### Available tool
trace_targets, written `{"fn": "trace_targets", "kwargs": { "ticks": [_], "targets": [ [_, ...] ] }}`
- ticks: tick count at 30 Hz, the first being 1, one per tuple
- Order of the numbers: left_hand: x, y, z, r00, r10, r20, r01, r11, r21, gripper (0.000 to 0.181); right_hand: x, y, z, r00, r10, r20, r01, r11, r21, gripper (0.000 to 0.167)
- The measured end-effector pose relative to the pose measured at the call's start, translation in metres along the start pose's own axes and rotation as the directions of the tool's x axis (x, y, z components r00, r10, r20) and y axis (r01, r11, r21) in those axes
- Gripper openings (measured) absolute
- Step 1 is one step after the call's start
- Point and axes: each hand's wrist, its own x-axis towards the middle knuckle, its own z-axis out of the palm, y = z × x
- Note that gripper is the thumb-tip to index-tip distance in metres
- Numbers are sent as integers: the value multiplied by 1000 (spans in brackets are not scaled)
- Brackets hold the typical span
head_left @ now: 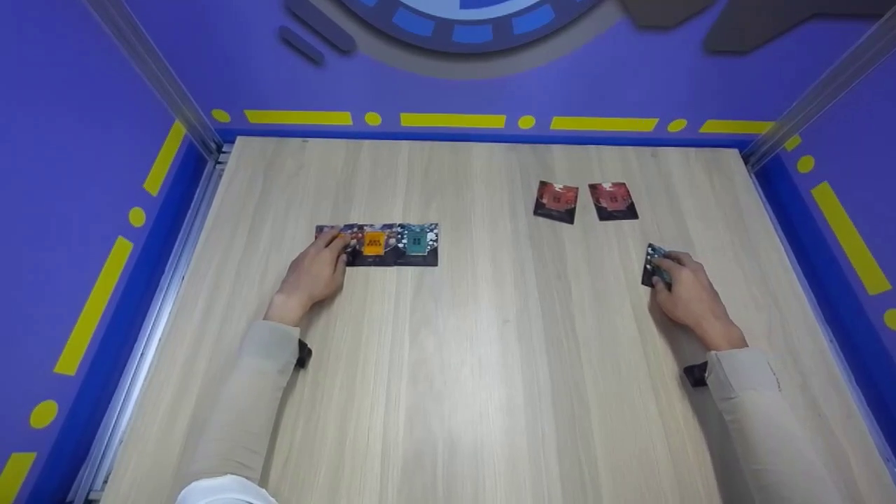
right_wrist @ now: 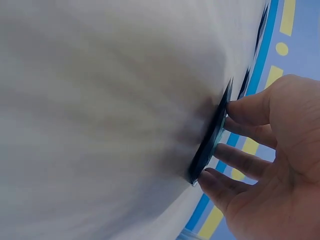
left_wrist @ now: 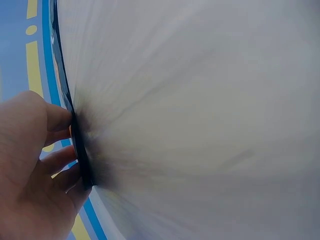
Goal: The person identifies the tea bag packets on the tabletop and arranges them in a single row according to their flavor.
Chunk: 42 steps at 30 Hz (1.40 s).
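Observation:
On the left of the table, three flat printed packets lie edge to edge in a row. My left hand (head_left: 318, 269) holds the leftmost packet (left_wrist: 82, 150), thumb and fingertips about it, and covers much of it. Beside it lie a packet with an orange centre (head_left: 374, 243) and a packet with a teal centre (head_left: 417, 243). Over on the right, my right hand (head_left: 689, 290) grips a dark packet with teal marks (head_left: 649, 267) between thumb and fingers. This packet (right_wrist: 212, 135) stands tilted close over the table, its shadow beneath.
Two red and black packets, one on the left (head_left: 556, 202) and one on the right (head_left: 613, 201), lie toward the back right of the wooden table (head_left: 476, 364). Blue-purple walls (head_left: 448, 91) with yellow marks enclose the table at the back and both sides.

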Motion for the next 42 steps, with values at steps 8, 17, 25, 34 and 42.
{"fn": "trace_targets", "kwargs": {
  "ticks": [8,17,25,34,42],
  "targets": [
    [0,0,0,1000,7,4,-7,1000,4,50,5,-16,10,999,-40,4,40,999,-8,45],
    [0,-1,0,999,42,-1,-42,999,15,49,14,-37,25,992,-123,-25,122,992,-22,43],
    [-1,0,0,1000,29,-4,-29,999,13,49,27,-66,38,988,-155,10,155,987,-32,44],
    [-1,0,0,999,34,-9,-33,999,16,49,42,-100,53,984,-172,45,174,984,-43,43],
    [1,0,1,1000,13,-6,-13,1000,17,49,53,-128,66,977,-212,40,213,976,-38,41]
  ]
}}
